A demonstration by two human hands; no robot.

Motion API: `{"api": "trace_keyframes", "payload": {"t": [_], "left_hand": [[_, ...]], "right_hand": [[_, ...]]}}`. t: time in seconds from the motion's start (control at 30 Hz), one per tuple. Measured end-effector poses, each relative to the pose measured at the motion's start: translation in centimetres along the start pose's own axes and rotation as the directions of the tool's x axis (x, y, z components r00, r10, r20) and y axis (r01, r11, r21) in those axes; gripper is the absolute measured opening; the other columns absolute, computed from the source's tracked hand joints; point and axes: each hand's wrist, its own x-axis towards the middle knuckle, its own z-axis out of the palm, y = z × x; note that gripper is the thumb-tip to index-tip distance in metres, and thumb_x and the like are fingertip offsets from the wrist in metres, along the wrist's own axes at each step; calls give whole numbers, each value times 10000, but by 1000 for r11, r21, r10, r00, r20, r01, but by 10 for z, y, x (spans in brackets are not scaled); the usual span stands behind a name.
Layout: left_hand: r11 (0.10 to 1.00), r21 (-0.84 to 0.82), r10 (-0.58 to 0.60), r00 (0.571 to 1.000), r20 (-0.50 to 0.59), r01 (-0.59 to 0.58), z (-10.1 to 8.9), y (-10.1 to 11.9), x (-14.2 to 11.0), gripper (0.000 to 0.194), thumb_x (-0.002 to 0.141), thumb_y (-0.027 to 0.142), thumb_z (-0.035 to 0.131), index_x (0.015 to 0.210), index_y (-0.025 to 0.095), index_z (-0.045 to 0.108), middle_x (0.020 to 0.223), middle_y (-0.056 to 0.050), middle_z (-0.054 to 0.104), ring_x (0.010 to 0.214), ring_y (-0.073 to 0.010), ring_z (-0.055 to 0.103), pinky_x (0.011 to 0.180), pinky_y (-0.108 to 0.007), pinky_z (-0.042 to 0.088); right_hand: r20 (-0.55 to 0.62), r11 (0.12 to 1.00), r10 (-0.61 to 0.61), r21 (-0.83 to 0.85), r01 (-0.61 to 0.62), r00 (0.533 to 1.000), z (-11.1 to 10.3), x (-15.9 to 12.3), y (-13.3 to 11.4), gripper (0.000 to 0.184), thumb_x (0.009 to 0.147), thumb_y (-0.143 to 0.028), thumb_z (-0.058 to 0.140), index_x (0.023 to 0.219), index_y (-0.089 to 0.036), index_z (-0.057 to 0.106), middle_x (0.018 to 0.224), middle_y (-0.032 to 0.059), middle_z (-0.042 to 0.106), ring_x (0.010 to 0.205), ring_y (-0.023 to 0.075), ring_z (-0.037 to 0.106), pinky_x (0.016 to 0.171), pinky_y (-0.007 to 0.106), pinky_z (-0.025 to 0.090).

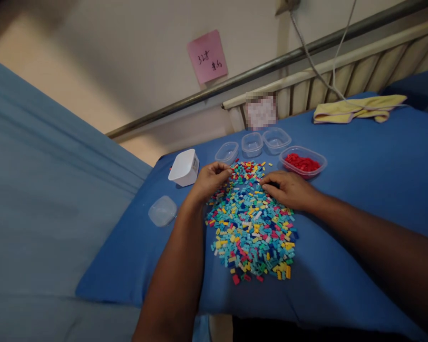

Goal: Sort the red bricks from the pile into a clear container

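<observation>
A broad heap of small toy building bricks (249, 223) in light blue, yellow, red, green, dark blue and white lies on the blue-covered table. At the heap's far left edge is my left hand (214, 178), thumb and fingers curled together in a pinch by red bricks. My right hand (288, 189) rests low over the far right edge, its thumb and forefinger tips close together among the bricks. Whatever either pinch holds is too small to make out. Just behind my right hand, a clear plastic container (323, 166) holds many red bricks (302, 163).
Three clear containers (252, 145) stand in a row behind the heap. A white tub (184, 167) is at the left, with a clear lid or shallow container (163, 211) nearer me. A yellow cloth (356, 108) and a white cable (316, 71) are at the back right.
</observation>
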Motion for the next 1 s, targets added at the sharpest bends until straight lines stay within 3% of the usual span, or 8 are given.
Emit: {"api": "trace_keyframes", "payload": {"t": [0.27, 0.43, 0.57, 0.63, 0.73, 0.87, 1.0], "left_hand": [[986, 29, 152, 962, 228, -163, 77, 30, 26, 195, 867, 336, 751, 933, 157, 713, 824, -14, 703, 697, -127, 609, 666, -263, 486], [917, 190, 307, 925, 223, -351, 121, 44, 51, 89, 934, 241, 706, 965, 166, 743, 929, -40, 769, 820, -166, 682, 765, -295, 530], [864, 315, 351, 918, 183, -393, 136, 52, 60, 145, 972, 210, 696, 1087, 175, 778, 1076, -76, 813, 1001, -213, 739, 942, -337, 563], [859, 337, 359, 923, 138, -385, 131, 52, 60, 187, 982, 214, 681, 1130, 177, 789, 1131, -85, 817, 1051, -224, 746, 988, -346, 563], [874, 344, 340, 937, 75, -344, 105, 48, 57, 192, 981, 240, 656, 1076, 168, 807, 1056, -74, 816, 977, -220, 739, 921, -337, 571], [909, 317, 311, 946, -87, -269, 43, 34, 46, 225, 943, 327, 685, 1017, 159, 815, 938, -49, 786, 855, -194, 701, 807, -302, 550], [944, 310, 204, 937, -283, -112, -13, 3, 29, 308, 906, 404, 709, 1047, 148, 802, 922, -51, 775, 780, -177, 664, 742, -291, 531]], "right_hand": [[-11, 999, -8, -44, 8, 1000, -3, 4, -5, 146, 1015, -226, 638, 967, -216, 776, 951, 58, 815, 871, 226, 731, 783, 339, 512], [5, 996, 28, -88, -28, 1000, -1, 5, 0, 203, 1028, -275, 622, 965, -186, 793, 935, 104, 829, 830, 265, 743, 711, 357, 486], [5, 996, 27, -82, -26, 1000, -2, 6, 0, 184, 1017, -262, 639, 962, -193, 801, 927, 90, 836, 839, 267, 751, 722, 357, 496], [10, 997, 14, -71, -13, 1000, -3, 6, -1, 181, 1018, -245, 636, 935, -201, 791, 925, 79, 831, 841, 254, 747, 739, 355, 507], [3, 999, -15, -33, 15, 1000, -3, 6, -4, 160, 1020, -226, 635, 967, -211, 785, 984, 68, 829, 900, 241, 748, 807, 355, 531], [-5, 999, -24, 22, 24, 1000, -3, 4, -4, 169, 1034, -233, 626, 1008, -228, 794, 998, 51, 827, 930, 233, 755, 855, 359, 534], [3, 1000, -13, 13, 13, 1000, -1, 2, -1, 172, 1030, -250, 628, 1000, -240, 797, 1008, 47, 833, 939, 240, 761, 849, 362, 533]]}}
